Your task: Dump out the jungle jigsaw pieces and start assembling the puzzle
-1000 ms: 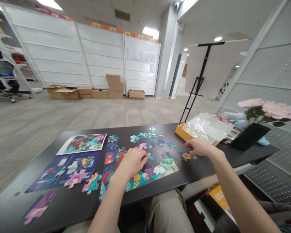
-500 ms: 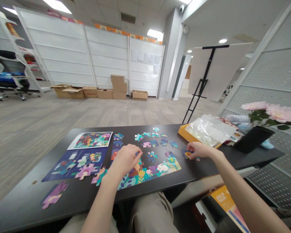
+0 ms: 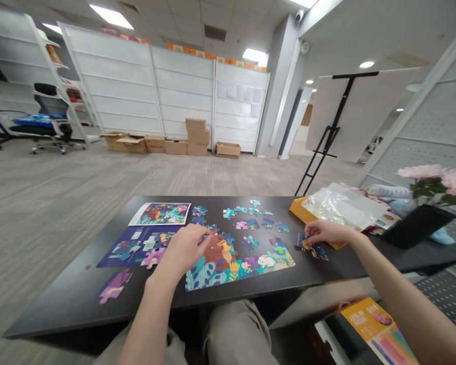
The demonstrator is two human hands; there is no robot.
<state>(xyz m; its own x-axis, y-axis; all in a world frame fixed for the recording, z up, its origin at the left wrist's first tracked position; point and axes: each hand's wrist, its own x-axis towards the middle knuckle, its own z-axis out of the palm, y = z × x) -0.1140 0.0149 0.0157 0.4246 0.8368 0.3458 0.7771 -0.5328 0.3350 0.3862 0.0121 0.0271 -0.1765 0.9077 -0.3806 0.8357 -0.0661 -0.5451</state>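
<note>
My right hand (image 3: 329, 231) pinches a dark blue and orange puzzle piece (image 3: 316, 249) at the table's right side, beside the yellow box. The piece looks slightly tilted. My left hand (image 3: 188, 244) is closed, with its fingertips together at the left upper edge of the partly joined puzzle (image 3: 235, 268). Whatever may be between those fingers is hidden. A bear, a white rabbit and plants show on the joined part. Near its upper edge lies a loose blue-teal piece (image 3: 250, 243). Several more loose pieces (image 3: 241, 225) are spread behind it.
A picture sheet (image 3: 161, 213) and a dark blue sheet (image 3: 117, 253) with pieces on it lie at the left. A purple piece (image 3: 115, 286) sits near the front left. The yellow box (image 3: 302, 210) holds clear plastic; a black vase (image 3: 418, 225) with pink flowers stands right of it.
The view has turned a little left. My left hand has shifted left across the puzzle, uncovering the bear. The piece in my right hand now shows more of its face.
</note>
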